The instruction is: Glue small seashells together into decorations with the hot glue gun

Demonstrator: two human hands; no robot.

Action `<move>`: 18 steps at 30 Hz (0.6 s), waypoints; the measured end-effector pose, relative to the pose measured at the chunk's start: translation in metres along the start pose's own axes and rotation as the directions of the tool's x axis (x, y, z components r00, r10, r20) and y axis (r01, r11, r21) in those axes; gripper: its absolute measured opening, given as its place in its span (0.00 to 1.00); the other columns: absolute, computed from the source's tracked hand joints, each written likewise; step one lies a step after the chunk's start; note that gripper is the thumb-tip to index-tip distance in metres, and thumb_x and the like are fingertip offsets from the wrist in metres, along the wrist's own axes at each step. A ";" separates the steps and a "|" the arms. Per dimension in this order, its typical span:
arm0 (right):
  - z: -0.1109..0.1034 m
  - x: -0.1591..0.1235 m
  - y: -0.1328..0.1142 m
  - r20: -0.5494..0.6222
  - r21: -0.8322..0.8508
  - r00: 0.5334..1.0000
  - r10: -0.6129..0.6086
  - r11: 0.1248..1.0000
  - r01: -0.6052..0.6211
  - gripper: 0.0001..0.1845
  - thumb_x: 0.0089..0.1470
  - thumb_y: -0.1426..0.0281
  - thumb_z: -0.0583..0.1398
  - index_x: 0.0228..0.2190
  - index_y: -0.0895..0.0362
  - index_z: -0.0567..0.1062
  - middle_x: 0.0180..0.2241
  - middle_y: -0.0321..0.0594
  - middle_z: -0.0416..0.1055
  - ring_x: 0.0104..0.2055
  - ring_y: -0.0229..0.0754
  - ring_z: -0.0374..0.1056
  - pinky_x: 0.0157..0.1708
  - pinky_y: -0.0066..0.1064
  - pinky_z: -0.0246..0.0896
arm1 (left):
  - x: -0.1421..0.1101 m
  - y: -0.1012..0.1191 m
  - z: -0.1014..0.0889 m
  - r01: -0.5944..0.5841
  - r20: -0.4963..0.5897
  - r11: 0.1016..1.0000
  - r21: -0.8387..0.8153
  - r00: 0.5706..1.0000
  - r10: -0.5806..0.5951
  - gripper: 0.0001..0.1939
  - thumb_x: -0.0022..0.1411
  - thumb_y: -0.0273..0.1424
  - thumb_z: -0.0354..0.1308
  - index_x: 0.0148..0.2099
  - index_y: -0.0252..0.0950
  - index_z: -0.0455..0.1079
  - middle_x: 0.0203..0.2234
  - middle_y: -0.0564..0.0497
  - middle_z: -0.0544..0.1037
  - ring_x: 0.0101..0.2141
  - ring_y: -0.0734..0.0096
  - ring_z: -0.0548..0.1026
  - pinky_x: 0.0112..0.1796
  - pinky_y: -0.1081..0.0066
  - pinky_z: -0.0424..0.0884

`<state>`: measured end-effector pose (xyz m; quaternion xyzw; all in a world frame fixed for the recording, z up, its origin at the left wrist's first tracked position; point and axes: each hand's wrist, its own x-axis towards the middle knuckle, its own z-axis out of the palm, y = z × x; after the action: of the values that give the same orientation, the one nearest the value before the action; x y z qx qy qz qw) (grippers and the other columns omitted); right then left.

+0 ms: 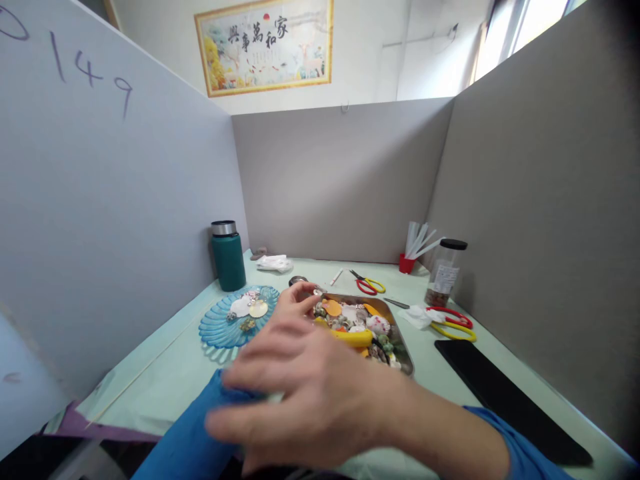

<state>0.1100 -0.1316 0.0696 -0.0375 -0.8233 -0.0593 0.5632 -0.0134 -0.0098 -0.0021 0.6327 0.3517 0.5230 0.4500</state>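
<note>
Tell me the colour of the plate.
The plate is translucent blue, seen in the head view.

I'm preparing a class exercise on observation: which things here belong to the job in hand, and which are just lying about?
Likely in the job:
metal tray of assorted pieces, at the left hand
blue scalloped plate with small pieces

Apparently lying about:
teal bottle
black-lidded jar
rear scissors
red cup of white sticks
black mat

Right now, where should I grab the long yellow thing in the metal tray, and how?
I'd pinch the long yellow thing across its exposed middle, coming down from above. It looks slim and slightly curved, and its top shows uncovered in the metal tray, while small pieces crowd around its right end.
</note>
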 end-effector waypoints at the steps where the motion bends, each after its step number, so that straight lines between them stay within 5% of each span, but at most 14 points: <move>1: 0.009 -0.002 -0.002 0.210 0.000 0.973 -0.093 0.995 0.095 0.10 0.53 0.57 0.57 0.27 0.47 0.73 0.29 0.32 0.72 0.36 0.40 0.67 0.40 0.33 0.64 | 0.001 -0.001 -0.001 -0.004 0.002 1.000 -0.015 1.000 0.004 0.17 0.47 0.36 0.64 0.38 0.33 0.67 0.26 0.53 0.72 0.18 0.81 0.67 0.21 0.76 0.65; 3: 0.013 -0.009 0.012 0.443 -0.088 0.896 -0.004 0.995 0.048 0.10 0.56 0.63 0.55 0.29 0.51 0.74 0.29 0.35 0.73 0.35 0.40 0.67 0.42 0.35 0.62 | 0.002 -0.003 -0.002 -0.024 -0.003 0.998 -0.056 1.000 0.024 0.15 0.47 0.34 0.64 0.37 0.32 0.67 0.27 0.53 0.72 0.22 0.78 0.69 0.24 0.75 0.66; 5: 0.003 -0.021 0.040 0.254 -0.243 0.925 0.283 0.944 -0.222 0.10 0.58 0.69 0.53 0.36 0.53 0.74 0.36 0.40 0.73 0.39 0.41 0.67 0.41 0.34 0.62 | 0.001 -0.004 -0.002 -0.045 -0.002 0.997 -0.064 0.999 0.045 0.14 0.48 0.33 0.63 0.36 0.32 0.67 0.29 0.51 0.72 0.25 0.76 0.70 0.26 0.75 0.67; 8: -0.016 -0.046 0.084 -0.015 -0.322 0.828 0.560 0.782 -0.534 0.09 0.56 0.68 0.55 0.37 0.55 0.73 0.35 0.42 0.72 0.34 0.40 0.68 0.36 0.32 0.62 | -0.001 -0.002 0.000 -0.029 0.038 0.998 -0.052 0.999 0.031 0.19 0.49 0.35 0.63 0.42 0.33 0.66 0.32 0.51 0.72 0.22 0.78 0.69 0.21 0.75 0.66; 12: -0.019 -0.073 0.107 0.058 -0.298 0.750 0.658 0.729 -0.617 0.13 0.50 0.65 0.61 0.39 0.55 0.72 0.34 0.40 0.72 0.29 0.38 0.68 0.30 0.29 0.61 | -0.004 0.002 0.004 -0.033 0.121 0.998 -0.054 0.992 0.039 0.22 0.48 0.36 0.64 0.44 0.34 0.64 0.33 0.51 0.72 0.21 0.80 0.69 0.21 0.76 0.66; 18: -0.011 -0.082 0.102 0.078 -0.283 0.741 0.667 0.728 -0.625 0.07 0.51 0.67 0.60 0.34 0.55 0.71 0.31 0.36 0.71 0.29 0.36 0.67 0.29 0.26 0.59 | -0.007 0.007 0.005 0.014 0.163 0.997 -0.069 0.987 -0.002 0.21 0.50 0.38 0.63 0.42 0.33 0.62 0.30 0.50 0.75 0.19 0.80 0.68 0.21 0.77 0.64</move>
<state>0.1635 -0.0312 0.0027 -0.3948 -0.7909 0.0462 0.4653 -0.0104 -0.0194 0.0024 0.6556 0.2977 0.4798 0.5013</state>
